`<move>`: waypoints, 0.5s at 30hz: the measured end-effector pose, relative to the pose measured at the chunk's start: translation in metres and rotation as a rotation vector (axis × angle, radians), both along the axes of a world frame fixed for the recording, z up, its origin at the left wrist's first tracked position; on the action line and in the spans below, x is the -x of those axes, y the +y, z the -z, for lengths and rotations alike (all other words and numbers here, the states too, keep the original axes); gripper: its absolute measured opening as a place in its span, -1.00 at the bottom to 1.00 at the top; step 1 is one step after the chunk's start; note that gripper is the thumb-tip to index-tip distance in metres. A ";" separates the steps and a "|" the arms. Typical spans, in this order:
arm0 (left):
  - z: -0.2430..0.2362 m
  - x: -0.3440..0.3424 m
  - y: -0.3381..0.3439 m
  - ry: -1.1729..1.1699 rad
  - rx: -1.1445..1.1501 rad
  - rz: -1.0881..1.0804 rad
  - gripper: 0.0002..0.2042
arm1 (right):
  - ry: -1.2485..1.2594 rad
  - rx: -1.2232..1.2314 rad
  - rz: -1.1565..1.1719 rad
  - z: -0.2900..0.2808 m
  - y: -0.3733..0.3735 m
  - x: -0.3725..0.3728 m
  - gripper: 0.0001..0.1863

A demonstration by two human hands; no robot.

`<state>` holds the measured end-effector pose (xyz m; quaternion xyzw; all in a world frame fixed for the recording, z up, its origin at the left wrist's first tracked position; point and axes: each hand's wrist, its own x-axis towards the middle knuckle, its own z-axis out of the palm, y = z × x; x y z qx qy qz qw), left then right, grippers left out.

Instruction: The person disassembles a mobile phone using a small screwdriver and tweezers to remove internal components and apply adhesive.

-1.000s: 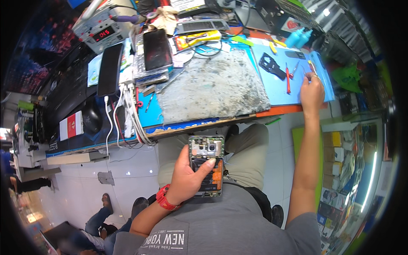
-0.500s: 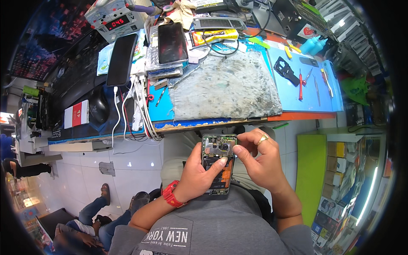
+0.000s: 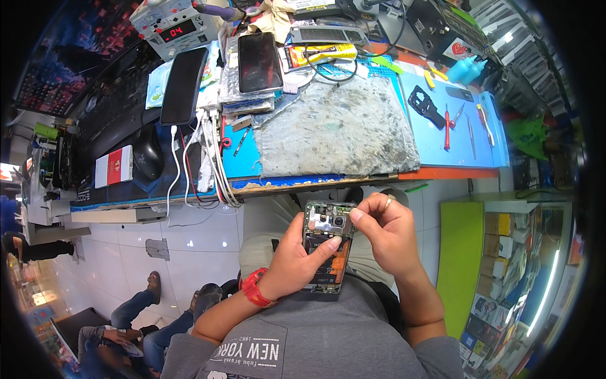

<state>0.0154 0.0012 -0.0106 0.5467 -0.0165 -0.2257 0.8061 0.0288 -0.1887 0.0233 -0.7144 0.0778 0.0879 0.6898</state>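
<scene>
An opened smartphone (image 3: 324,219) lies in my left hand (image 3: 293,260), its back cover off. The circuit board and round camera lenses show at its top. Below them sit a dark battery and an orange strip. My left thumb presses across the battery's upper part while the fingers wrap beneath, mostly hidden. At the phone's upper right corner, my right hand (image 3: 392,240) has its thumb and index finger pinched together, touching the edge. Whatever may be between those fingertips is hidden. A ring is on that hand.
The workbench ahead holds a stained grey cloth (image 3: 334,129), two dark phones (image 3: 183,88), white cables (image 3: 211,161) and a computer mouse (image 3: 148,153). On a blue mat at right lie a black phone part (image 3: 426,106) and a red screwdriver (image 3: 447,129). Someone sits at lower left (image 3: 120,338).
My right fingers have closed into a tighter pinch at the phone's upper right corner. The phone and my left hand have shifted slightly in view, with the left grip unchanged.
</scene>
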 end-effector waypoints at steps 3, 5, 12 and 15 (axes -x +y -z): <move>0.003 0.000 0.001 -0.004 0.025 0.000 -0.64 | -0.030 -0.036 0.025 0.002 0.003 0.003 -0.89; 0.006 0.000 0.003 -0.025 -0.006 0.017 -0.64 | -0.062 -0.059 0.017 0.004 0.002 0.005 -0.89; 0.006 0.000 0.003 -0.007 0.021 0.041 -0.62 | -0.083 -0.084 0.001 0.007 0.000 0.005 -0.90; 0.008 0.000 0.008 -0.115 -0.081 0.077 -0.62 | -0.084 -0.112 0.013 0.006 0.000 0.006 -0.90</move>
